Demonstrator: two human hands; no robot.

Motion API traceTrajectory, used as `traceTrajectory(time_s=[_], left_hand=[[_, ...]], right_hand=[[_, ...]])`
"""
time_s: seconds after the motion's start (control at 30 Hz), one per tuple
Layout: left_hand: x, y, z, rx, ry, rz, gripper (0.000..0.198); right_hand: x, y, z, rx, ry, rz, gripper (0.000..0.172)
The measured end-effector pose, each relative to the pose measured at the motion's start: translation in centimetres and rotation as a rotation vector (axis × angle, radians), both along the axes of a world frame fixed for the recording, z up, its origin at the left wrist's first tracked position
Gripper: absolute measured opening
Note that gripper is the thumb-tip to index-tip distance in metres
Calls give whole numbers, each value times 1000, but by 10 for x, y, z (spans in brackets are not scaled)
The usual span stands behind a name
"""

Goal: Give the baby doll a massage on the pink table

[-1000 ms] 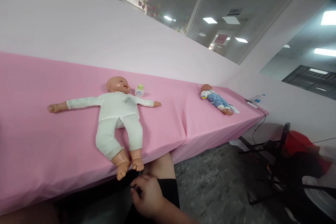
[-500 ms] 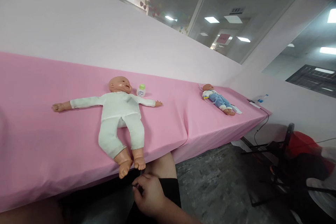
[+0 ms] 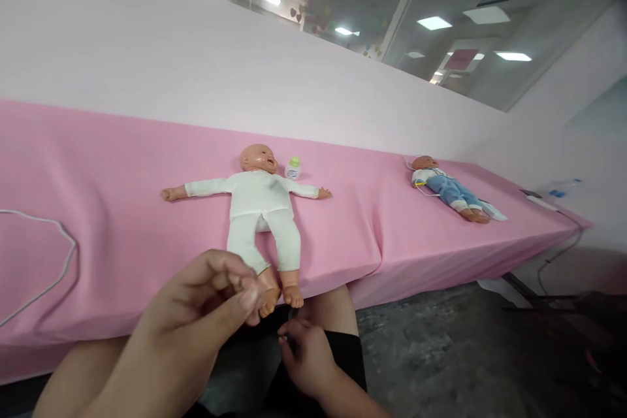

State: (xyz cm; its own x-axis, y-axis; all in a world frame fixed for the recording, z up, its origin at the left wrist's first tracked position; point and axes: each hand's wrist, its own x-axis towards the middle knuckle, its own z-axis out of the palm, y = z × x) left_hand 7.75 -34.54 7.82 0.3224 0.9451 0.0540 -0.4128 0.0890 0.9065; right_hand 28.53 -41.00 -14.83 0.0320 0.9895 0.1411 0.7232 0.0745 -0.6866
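A baby doll (image 3: 259, 199) in a white suit lies on its back on the pink-covered table, arms spread and feet at the front edge. My left hand (image 3: 196, 313) is raised in front of the doll's legs, fingers curled and thumb against the fingertips; whatever it may pinch does not show. Low by my thigh, just below the doll's feet, my right hand (image 3: 308, 349) is closed with bent fingers, and its contents are hidden. Beside the doll's head stands a small white bottle (image 3: 292, 170) with a green cap.
Pink cloth (image 3: 122, 163) covers the long table against a white wall. Farther right lies a second doll (image 3: 448, 188) in blue trousers, with thin tubing about it. A white cord (image 3: 59, 225) curves over the cloth at left. My legs are under the table edge.
My left hand has come into view from below, in front of the doll's legs. The view has turned left, shifting the table and dolls to the right. My right hand stays by my thigh.
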Motion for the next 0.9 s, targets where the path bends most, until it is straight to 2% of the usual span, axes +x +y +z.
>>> traceTrajectory(time_s=[0.13, 0.33, 0.5, 0.6, 0.73, 0.83, 0.9], left_hand=[[15, 11, 1, -18, -91, -68, 17], [19, 9, -2, -10, -122, -89, 14], [17, 13, -5, 68, -42, -134, 5], [14, 24, -5, 176, 132, -131, 11], [12, 60, -7, 332, 471, 41, 23], [19, 102, -10, 404, 682, 140, 20], [28, 133, -11, 470, 784, 212, 19]], right_hand=[[1, -3, 1, -36, 14, -5, 20], [-1, -3, 2, -49, 30, 11, 20], [0, -4, 4, -4, 88, -5, 18], [2, -4, 18, 91, 164, 0, 15], [11, 4, 50, 323, 179, 85, 17], [27, 17, 78, 504, 136, 122, 22], [40, 29, 95, 538, 175, 91, 15]])
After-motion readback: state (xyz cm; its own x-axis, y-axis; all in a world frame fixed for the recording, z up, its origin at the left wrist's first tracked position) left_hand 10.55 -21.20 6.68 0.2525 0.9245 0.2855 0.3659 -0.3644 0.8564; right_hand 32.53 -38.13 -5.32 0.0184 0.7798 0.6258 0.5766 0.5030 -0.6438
